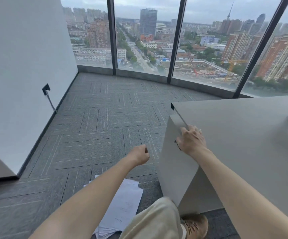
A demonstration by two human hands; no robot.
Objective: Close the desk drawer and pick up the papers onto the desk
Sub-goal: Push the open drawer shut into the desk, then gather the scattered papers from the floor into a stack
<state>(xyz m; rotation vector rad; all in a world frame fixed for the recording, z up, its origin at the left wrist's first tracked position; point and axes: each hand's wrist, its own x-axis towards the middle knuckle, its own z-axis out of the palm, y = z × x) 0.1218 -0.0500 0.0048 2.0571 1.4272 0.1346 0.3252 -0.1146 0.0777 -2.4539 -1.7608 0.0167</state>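
A: Head view, left to right: where are the loose white printed paper sheets?

B: Bottom centre of the frame, fanned on the grey striped carpet floor, partly hidden by the left forearm and a knee in beige trousers. Their long axis runs from lower left up toward the right.

A: And the left hand?

B: Centre of the frame, above the sheets, fingers curled into a loose fist around nothing. It is the nearer hand to them; they lie below it and back toward the body.

A: The right hand?

B: Right of centre, arm stretched out, fingers draped over the top front edge of the pale grey desk drawer front. Whether they actually clamp the slim metal handle strip I cannot tell. Only a thin gap shows against the pale grey desk top, so the drawer looks nearly shut.
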